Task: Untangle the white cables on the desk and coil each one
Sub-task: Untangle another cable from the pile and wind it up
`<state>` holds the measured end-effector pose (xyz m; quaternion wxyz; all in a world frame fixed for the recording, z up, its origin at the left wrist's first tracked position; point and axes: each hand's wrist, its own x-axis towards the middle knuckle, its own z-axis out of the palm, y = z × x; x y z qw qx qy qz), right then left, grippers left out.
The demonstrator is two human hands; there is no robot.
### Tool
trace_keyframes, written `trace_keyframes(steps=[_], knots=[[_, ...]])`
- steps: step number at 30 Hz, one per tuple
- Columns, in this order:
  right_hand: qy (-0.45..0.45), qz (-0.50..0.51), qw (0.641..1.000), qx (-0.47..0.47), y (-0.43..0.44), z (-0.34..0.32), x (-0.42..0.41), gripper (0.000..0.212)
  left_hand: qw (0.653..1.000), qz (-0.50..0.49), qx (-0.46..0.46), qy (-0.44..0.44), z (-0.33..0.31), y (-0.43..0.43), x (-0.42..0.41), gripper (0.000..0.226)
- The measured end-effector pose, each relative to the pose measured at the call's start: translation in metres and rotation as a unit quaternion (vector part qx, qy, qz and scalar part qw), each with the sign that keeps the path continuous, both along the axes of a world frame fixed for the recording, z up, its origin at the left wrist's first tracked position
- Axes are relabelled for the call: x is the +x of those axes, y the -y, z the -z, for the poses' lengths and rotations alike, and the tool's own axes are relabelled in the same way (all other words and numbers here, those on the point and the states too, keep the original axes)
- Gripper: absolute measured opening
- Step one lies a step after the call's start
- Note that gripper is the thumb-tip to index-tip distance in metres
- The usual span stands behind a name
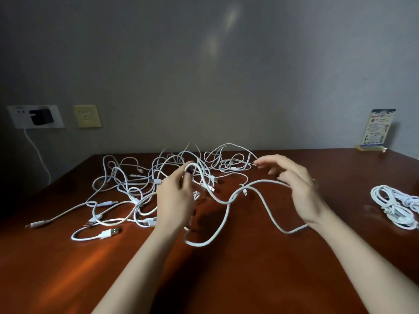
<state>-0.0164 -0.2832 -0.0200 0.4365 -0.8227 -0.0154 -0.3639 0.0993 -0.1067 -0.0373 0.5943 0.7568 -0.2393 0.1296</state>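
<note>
A heap of tangled white cables [136,189] spreads over the left and middle of the brown desk [226,268]. My left hand [175,198] is raised over the heap and pinches a loop of one white cable [226,214] near its top. That cable sags in waves to my right hand [294,182], which grips it in curled fingers while the thumb and forefinger reach toward the heap. A slack loop of it hangs down toward the desk between my forearms. Coiled white cables [394,207] lie at the desk's right edge.
A USB plug [111,233] lies loose at the heap's near left. On the grey wall, a black charger [42,116] sits in a socket with a white lead hanging down, beside a yellow wall plate [87,116]. A small sign stand [376,130] is at the back right.
</note>
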Motion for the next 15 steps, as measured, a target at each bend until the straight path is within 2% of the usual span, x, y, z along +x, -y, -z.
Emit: trace_keyframes(steps=[3, 5, 7, 10, 14, 15], knots=[[0.037, 0.008, 0.993, -0.114, -0.005, 0.003, -0.005, 0.035, 0.994, 0.046, -0.058, -0.081, -0.001, -0.004, 0.002, 0.027], [0.028, 0.022, 0.976, -0.213, -0.009, 0.006, -0.005, 0.035, 0.985, 0.078, -0.095, -0.125, -0.002, -0.007, 0.001, 0.028], [0.006, 0.029, 0.963, -0.269, -0.017, 0.012, -0.001, 0.039, 0.977, 0.096, -0.120, -0.146, -0.004, -0.009, -0.001, 0.029], [-0.030, 0.044, 0.955, -0.293, -0.029, 0.023, 0.007, 0.041, 0.974, 0.118, -0.134, -0.139, -0.006, -0.009, -0.006, 0.032], [-0.122, 0.057, 0.931, -0.339, -0.030, 0.034, 0.013, 0.015, 0.968, 0.193, -0.131, -0.097, -0.007, -0.004, -0.013, 0.034], [-0.147, 0.052, 0.929, -0.337, -0.028, 0.036, 0.013, 0.014, 0.966, 0.209, -0.127, -0.084, -0.007, -0.003, -0.015, 0.035]])
